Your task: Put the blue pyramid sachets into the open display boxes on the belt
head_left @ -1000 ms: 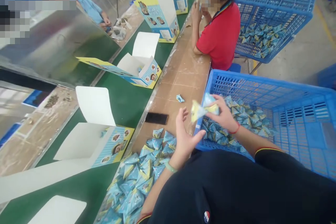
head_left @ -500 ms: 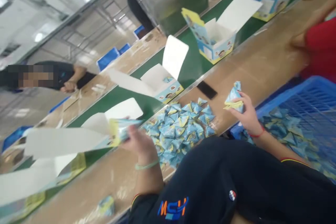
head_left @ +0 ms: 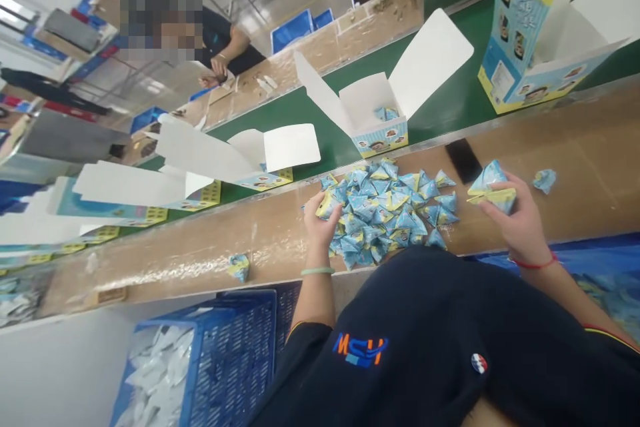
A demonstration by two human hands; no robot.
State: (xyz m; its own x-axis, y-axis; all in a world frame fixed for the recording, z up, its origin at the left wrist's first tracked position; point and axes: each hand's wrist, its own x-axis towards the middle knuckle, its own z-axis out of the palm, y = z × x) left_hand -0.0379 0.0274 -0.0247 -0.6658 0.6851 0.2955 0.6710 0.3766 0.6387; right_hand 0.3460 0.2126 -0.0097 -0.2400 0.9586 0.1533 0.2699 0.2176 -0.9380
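A heap of small blue-and-yellow pyramid-shaped packets (head_left: 373, 203) lies on the brown work surface in front of me. At the heap's left side my left hand (head_left: 320, 223) has its fingers closed around a packet (head_left: 327, 203). To the right of the heap, my right hand (head_left: 525, 217) grips more pyramid packets (head_left: 493, 188), with blue and yellow faces showing; I cannot tell exactly how many. A loose packet (head_left: 544, 180) lies just beyond that hand. Another packet (head_left: 239, 267) sits apart on the left.
Open printed boxes stand on the green belt, including one box (head_left: 380, 137) behind the heap and a taller box (head_left: 520, 47) at right. A black phone (head_left: 463, 160) lies near my right hand. Blue crates (head_left: 235, 340) flank me. Opposite, a person (head_left: 225, 47) works at another bench.
My left hand has come from beside an open box down to the heap's left side. My right hand still holds its packets, now over the work surface. The camera view has swung left.
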